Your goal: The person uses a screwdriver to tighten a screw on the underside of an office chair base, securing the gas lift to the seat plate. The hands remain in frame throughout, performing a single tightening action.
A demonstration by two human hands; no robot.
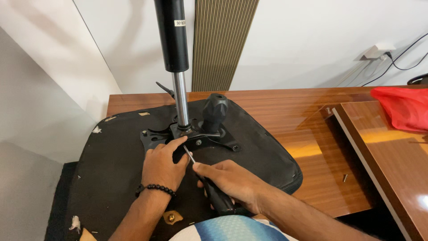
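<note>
Nearest the body, the right hand is wrapping its fingers around the dark handle of a screwdriver, whose thin metal shaft is slanting up and leftward toward the fingertips of the left hand. The left hand, wearing a beaded bracelet, is lying flat with fingers curled over the near edge of the black mounting plate, seemingly steadying the tip, though the screw itself is being hidden beneath the fingers. Doing this step well probably means keeping the shaft in line with the screw and pressing down firmly while turning, so the tip is not slipping out. The plate is sitting on the upturned black seat cushion, just beyond both hands. Past it, the gas lift cylinder is rising upright, a black knob standing beside it to the right, all resting on the wooden table
</note>
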